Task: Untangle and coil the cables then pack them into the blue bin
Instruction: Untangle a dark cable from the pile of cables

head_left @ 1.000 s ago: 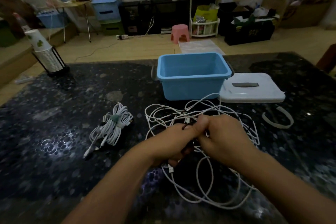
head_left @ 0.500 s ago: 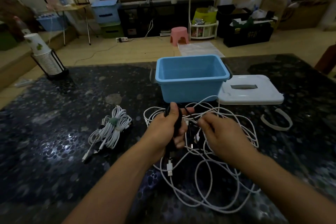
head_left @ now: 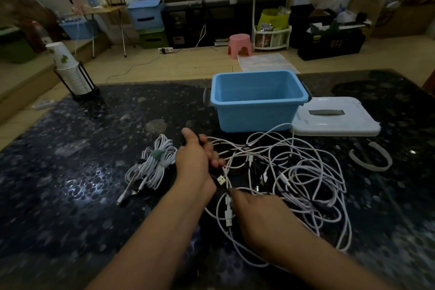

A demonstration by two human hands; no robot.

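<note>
A loose tangle of white and black cables (head_left: 303,172) lies on the dark table in front of the empty blue bin (head_left: 256,101). My left hand (head_left: 195,162) grips a black cable, whose USB plug (head_left: 220,180) hangs just below the fist. My right hand (head_left: 263,216) lies low over the near part of the tangle, blurred; its fingers reach into the cables and I cannot tell if they hold one. A coiled white cable bundle (head_left: 153,165) with a green tie lies left of my left hand.
The bin's white lid (head_left: 334,117) lies flat to the right of the bin. A white strap (head_left: 372,158) curls at the right. A stack of paper cups in a black holder (head_left: 70,73) stands at the table's far left corner.
My left hand has moved left and away with the black cable in its grip. My right hand has dropped toward me, from beside the left hand down onto the near cables.
</note>
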